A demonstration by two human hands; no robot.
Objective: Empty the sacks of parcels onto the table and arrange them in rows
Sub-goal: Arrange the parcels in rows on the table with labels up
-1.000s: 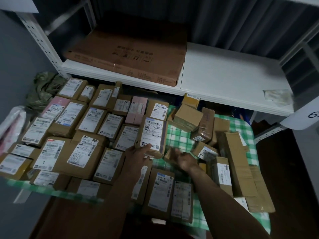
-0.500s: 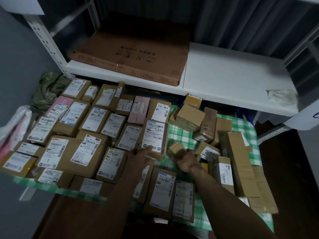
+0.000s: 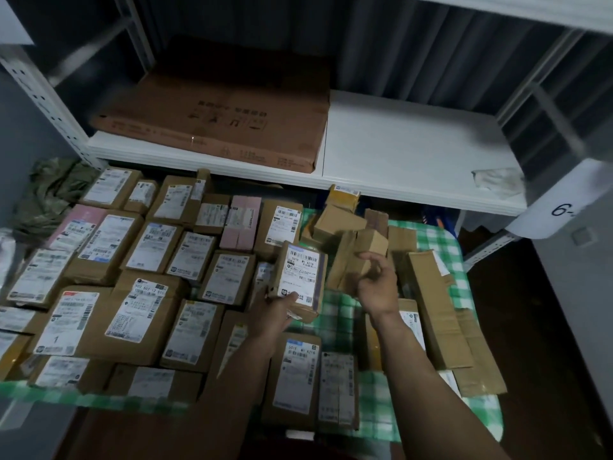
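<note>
Head view: left hand (image 3: 275, 313) holds a white-labelled brown cardboard parcel (image 3: 300, 277) low, right hand (image 3: 378, 287) a plain brown carton (image 3: 368, 247); both seem light, rigid.

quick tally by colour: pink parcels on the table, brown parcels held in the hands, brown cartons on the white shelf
pink cardboard parcels: 2
brown parcels in hand: 2, labelled brown cardboard parcel in left hand, plain brown cardboard parcel in right hand
large flat brown carton on white metal shelf: 1
total: 5
</note>
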